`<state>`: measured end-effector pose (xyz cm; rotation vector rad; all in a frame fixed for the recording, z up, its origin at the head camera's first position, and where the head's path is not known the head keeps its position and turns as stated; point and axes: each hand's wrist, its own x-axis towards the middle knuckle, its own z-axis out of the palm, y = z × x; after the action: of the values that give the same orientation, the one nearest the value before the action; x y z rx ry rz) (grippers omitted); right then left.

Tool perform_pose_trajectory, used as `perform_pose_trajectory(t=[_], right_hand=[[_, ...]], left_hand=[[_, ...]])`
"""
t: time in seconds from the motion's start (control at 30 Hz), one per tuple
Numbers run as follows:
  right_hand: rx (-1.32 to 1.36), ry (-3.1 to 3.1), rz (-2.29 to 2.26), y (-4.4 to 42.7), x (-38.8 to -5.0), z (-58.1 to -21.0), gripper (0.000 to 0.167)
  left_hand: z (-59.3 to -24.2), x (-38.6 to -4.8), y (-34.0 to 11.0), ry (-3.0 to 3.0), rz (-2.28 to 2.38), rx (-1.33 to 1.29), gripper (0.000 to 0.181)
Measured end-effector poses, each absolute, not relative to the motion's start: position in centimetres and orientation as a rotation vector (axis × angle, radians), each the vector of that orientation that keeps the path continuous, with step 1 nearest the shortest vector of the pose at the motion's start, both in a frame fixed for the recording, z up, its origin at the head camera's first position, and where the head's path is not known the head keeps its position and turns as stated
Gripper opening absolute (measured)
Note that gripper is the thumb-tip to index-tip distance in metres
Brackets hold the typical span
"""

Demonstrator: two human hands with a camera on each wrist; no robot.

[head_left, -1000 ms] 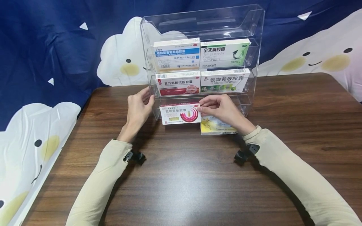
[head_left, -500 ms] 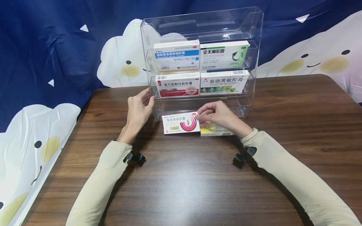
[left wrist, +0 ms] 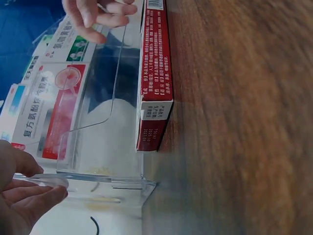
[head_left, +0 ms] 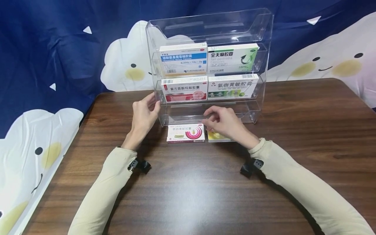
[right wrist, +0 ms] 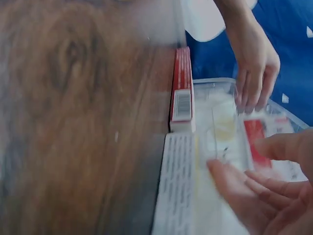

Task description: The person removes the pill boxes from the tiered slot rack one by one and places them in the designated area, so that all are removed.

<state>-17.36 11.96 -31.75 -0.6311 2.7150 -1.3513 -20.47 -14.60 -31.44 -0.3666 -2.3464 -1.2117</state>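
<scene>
My left hand (head_left: 144,112) pinches the left side wall of a clear plastic display rack (head_left: 210,16) between thumb and fingers, which the left wrist view shows close up. My right hand (head_left: 227,122) hovers over the table just before the rack's lowest tier, thumb and fingers apart, holding nothing. Left of its fingertips a white and pink medicine box (head_left: 185,133) lies flat on the table; its dark red side (left wrist: 156,63) faces the left wrist camera. Beside it, partly hidden under my right hand, lies a yellow and white medicine box (head_left: 218,137).
Upper tiers of the rack hold a blue and white box (head_left: 183,60), a green and white box (head_left: 232,58), a red and white box (head_left: 185,89) and a white box with a green strip (head_left: 232,87). The brown wooden table (head_left: 188,189) stretches in front; a blue curtain (head_left: 73,19) hangs behind.
My right hand has drawn the white and pink box out of the rack's lowest tier, lowered it onto the table and let it go. My left hand has stayed on the rack.
</scene>
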Motion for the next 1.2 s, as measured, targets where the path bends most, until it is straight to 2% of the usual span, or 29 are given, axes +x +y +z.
perform_pose_trajectory(t=[0.17,0.27,0.5,0.73,1.03,1.2], right_hand=[[-1.111,2.978,-0.855,10.3,-15.8,-31.0,0.025],[-1.252,3.004,-0.609,9.0,-15.0,-31.0,0.021],[-1.228,2.995,-0.346,6.9,-14.4,-31.9,0.012],[-1.166,2.893,-0.152,6.7,-14.1,-31.9,0.019],[-1.167,2.925,-0.116,6.7,-14.0,-32.2,0.013],[-1.153,2.928,-0.116,6.6,-14.0,-32.2,0.015]], left_hand=[[-31.5,-20.4,-14.6,-2.343,-1.207,-0.369,0.031],[-31.5,-20.4,-14.7,-2.338,-1.225,-0.367,0.032],[-31.5,-20.2,-14.8,-2.337,-1.214,-0.358,0.032],[-31.4,-20.4,-14.6,-2.341,-1.192,-0.377,0.032],[-31.5,-20.3,-14.6,-2.346,-1.190,-0.369,0.032],[-31.4,-20.3,-14.6,-2.346,-1.212,-0.367,0.032]])
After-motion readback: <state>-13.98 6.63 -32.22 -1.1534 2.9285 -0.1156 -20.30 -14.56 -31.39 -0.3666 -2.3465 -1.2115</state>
